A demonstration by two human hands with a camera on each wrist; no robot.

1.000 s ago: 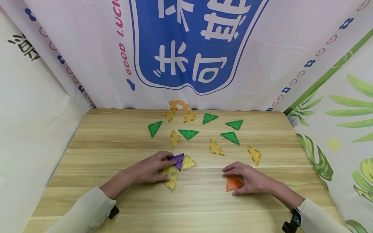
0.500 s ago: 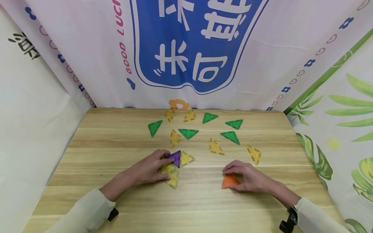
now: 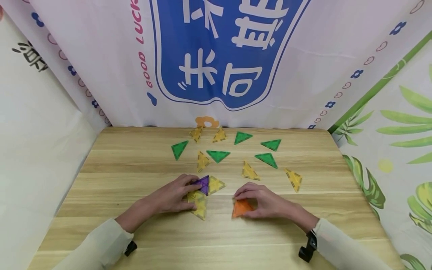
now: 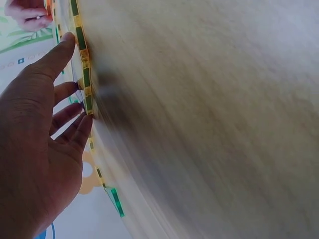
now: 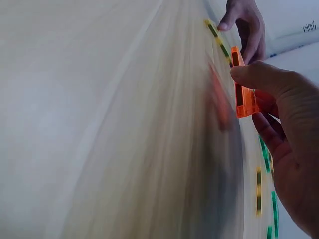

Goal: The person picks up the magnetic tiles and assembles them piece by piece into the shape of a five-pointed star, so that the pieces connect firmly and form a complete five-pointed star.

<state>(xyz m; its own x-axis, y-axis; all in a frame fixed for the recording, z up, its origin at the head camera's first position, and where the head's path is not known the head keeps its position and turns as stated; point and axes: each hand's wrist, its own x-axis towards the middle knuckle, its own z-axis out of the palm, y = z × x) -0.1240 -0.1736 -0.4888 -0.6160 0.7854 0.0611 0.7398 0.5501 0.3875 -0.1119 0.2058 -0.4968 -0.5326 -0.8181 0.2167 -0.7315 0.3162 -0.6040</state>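
My left hand [image 3: 173, 195] rests its spread fingertips on a joined cluster of triangular magnetic tiles. A purple magnetic tile [image 3: 204, 184] lies under the fingers, and a yellow magnetic tile [image 3: 200, 210] under the thumb; another yellow tile [image 3: 215, 184] adjoins the purple one on its right. The left fingers hide part of the cluster. To the right, my right hand [image 3: 266, 202] pinches an orange triangular magnetic tile [image 3: 241, 208] between thumb and fingers. In the right wrist view the orange tile [image 5: 239, 87] is edge-on, slightly above the wood, its reflection below it.
Several green triangular tiles [image 3: 218, 155] and amber triangular tiles [image 3: 249, 171] lie scattered flat across the back of the wooden table [image 3: 135, 161]. A printed cloth [image 3: 128, 108] hangs behind the far edge, and more cloth flanks both sides.
My right hand has carried the orange tile left toward the cluster. Early on, the cluster turned and shifted slightly left under my left hand, which has since stayed almost still.
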